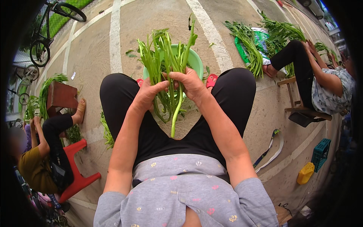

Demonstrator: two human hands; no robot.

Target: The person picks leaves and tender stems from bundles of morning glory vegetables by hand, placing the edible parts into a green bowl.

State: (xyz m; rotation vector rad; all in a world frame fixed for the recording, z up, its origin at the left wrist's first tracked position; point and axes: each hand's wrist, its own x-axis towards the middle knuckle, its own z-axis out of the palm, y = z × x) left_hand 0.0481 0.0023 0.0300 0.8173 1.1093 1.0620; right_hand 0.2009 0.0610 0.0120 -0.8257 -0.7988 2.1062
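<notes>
A bunch of leafy green-stemmed vegetable, resembling water spinach, stands roughly upright between my knees. My left hand is closed around its left side. Opposite it, my right hand grips the stems from the right, thumb across the front. Both thumbs point inward and nearly meet over the stems. The lower ends hang below my hands, one thick pale stem reaching furthest toward me. Behind the bunch sits a light green basin, partly hidden by the stems and my right hand.
More greens lie on a green-and-white sack at the far right, beside a seated person. Another person sits left, near a red stool and a brown box. A yellow container and teal crate stand right.
</notes>
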